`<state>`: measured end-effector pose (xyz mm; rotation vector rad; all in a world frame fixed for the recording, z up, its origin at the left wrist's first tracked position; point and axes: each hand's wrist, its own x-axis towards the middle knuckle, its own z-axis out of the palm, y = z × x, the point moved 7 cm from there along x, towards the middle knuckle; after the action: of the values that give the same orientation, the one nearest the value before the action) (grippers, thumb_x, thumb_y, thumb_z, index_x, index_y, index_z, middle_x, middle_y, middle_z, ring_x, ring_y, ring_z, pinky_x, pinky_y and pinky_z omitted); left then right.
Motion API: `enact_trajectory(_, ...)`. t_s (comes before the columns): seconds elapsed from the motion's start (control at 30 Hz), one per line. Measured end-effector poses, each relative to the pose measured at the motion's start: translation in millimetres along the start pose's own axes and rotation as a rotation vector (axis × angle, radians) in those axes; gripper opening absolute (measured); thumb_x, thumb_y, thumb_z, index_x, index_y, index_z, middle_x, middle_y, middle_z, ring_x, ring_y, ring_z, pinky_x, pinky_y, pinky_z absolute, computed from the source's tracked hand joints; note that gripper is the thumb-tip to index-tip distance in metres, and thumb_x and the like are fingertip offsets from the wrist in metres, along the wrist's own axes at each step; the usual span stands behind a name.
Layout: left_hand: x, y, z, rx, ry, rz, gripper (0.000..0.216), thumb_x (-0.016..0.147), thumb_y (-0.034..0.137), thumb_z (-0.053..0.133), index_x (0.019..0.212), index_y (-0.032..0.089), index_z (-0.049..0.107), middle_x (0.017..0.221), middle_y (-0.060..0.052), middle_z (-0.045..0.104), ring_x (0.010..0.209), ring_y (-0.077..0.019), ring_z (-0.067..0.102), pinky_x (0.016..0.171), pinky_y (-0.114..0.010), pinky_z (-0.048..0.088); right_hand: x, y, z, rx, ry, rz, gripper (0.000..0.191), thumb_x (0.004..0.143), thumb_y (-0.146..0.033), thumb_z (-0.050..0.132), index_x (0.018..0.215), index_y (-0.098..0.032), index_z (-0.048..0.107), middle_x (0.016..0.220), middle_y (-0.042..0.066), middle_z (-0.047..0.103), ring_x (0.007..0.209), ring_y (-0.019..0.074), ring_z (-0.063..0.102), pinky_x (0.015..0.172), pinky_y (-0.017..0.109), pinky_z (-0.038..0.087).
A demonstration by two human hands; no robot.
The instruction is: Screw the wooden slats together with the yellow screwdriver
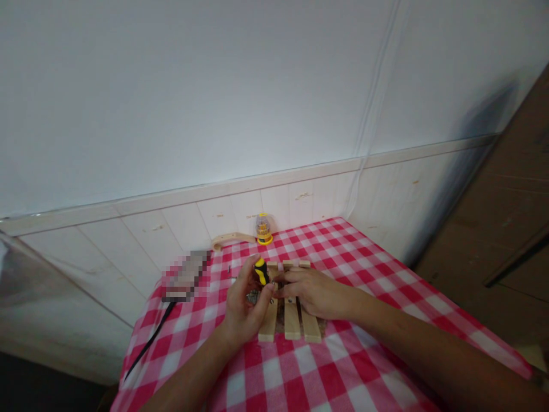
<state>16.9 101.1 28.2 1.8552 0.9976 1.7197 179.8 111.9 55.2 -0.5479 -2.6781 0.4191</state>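
Note:
My left hand (243, 306) is closed around a small screwdriver (261, 271) with a yellow and black handle, which leans over a piece made of pale wooden slats (292, 325). From the right, my right hand (315, 293) reaches across the slats. Its fingertips meet near the screwdriver's lower end, close to my left thumb; whatever they pinch there is too small to make out. Several slats lie side by side, joined by crosspieces partly hidden under my hands. Small dark dots, like screw heads or holes, show on the slats.
A clear-topped yellow container (264, 230) stands near the wall, beside a curved wooden piece (231, 238). On the left lies a pixelated flat object (189, 277) with a black strap (150, 340). A red-and-white checked cloth (338, 372) covers the table; a brown panel (493, 229) rises at right.

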Motion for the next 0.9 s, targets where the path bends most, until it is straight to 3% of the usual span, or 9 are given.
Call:
enact_trajectory(0.3,-1.2,-2.4,-0.7,-0.022,-0.057,-0.002,0.064,0.105,0.031,0.067,0.164,0.023,0.042,0.114,-0.01,0.077,0.096,-0.021,0.076,0.082,-0.031,0.062,0.5,1.7,1.9,-0.02,-0.001,-0.019,0.045,0.101,-0.001,0.053,0.132,-0.023,0.078,0.145,0.009,0.073,0.145,0.0271,0.058,0.123,0.046,0.044)
enact_trajectory(0.47,-1.6,-2.8,0.9,-0.056,-0.085,-0.012,0.064,0.107,0.031,0.065,0.166,0.023,0.041,0.12,-0.011,0.077,0.104,-0.0222,0.077,0.091,-0.034,0.062,0.1,0.8,0.3,-0.009,0.01,-0.025,0.043,0.101,0.0,0.054,0.13,-0.022,0.078,0.146,0.009,0.072,0.145,0.0266,0.059,0.122,0.045,0.045)
enact_trajectory(0.63,-0.6,-0.4,2.2,-0.086,-0.028,-0.022,0.062,0.106,0.033,0.067,0.163,0.023,0.045,0.122,-0.012,0.077,0.105,-0.0223,0.078,0.093,-0.032,0.063,0.2,0.3,-0.5,0.003,0.006,-0.024,0.045,0.099,0.001,0.056,0.131,-0.021,0.078,0.147,0.01,0.071,0.142,0.0269,0.062,0.119,0.045,0.048)
enact_trajectory(0.9,-0.7,-2.3,-2.1,0.033,0.039,0.009,0.068,0.099,0.033,0.077,0.16,0.023,0.05,0.12,-0.011,0.076,0.096,-0.0213,0.077,0.085,-0.031,0.066,0.0,1.6,1.3,-0.004,0.012,-0.027,0.043,0.102,-0.002,0.054,0.13,-0.025,0.078,0.149,0.009,0.07,0.146,0.0263,0.058,0.122,0.047,0.045)
